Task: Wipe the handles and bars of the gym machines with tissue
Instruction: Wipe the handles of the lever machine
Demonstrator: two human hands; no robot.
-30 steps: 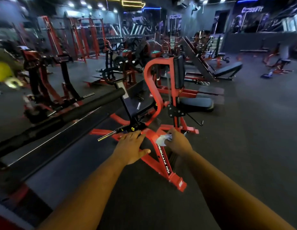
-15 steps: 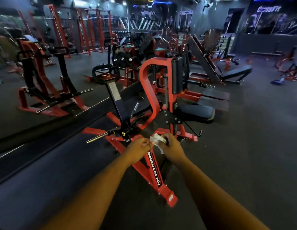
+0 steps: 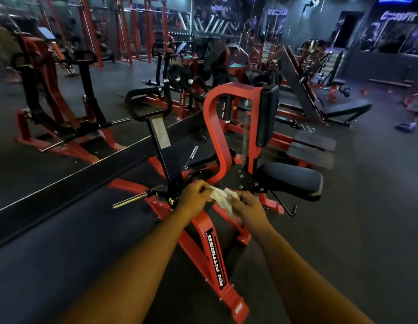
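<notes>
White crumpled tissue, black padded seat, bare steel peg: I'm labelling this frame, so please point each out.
White crumpled tissue (image 3: pixel 223 198), head view, its middle between the hands.
Black padded seat (image 3: pixel 293 177), head view, top cushion.
Bare steel peg (image 3: pixel 129 202), head view, mid-shaft.

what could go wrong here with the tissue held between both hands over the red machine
The tissue looks crumpled and stretched between the left hand and right hand, so it may tear. The steel peg juts out beside the left hand and could catch a knuckle. Neither hand is on the handle yet, so it may get skipped.
</notes>
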